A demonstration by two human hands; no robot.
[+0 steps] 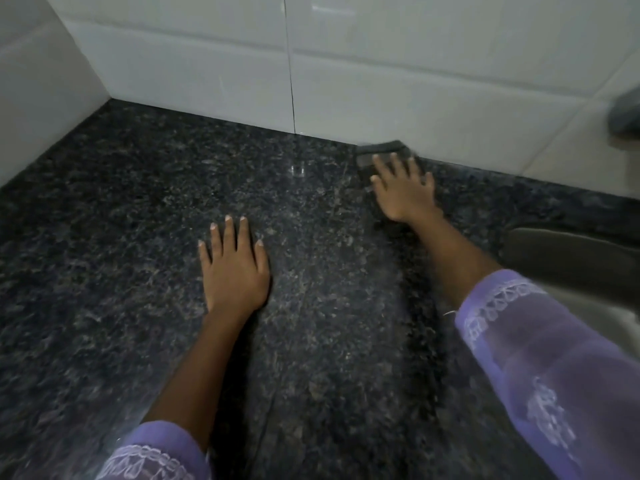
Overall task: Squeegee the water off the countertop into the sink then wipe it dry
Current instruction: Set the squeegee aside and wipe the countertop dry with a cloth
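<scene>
Purple sleeves frame the dark granite counter. Left hand lies flat mid-counter, fingers straight, holding nothing. Right hand presses spread, straight fingers on a dark cloth at the back edge against the wall. Sink sits at right.

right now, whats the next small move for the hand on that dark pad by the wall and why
Probably draw the right hand and its dark pad back from the tiled wall toward the sink: the pad sits at the countertop's far edge, fingers pressing flat.
</scene>
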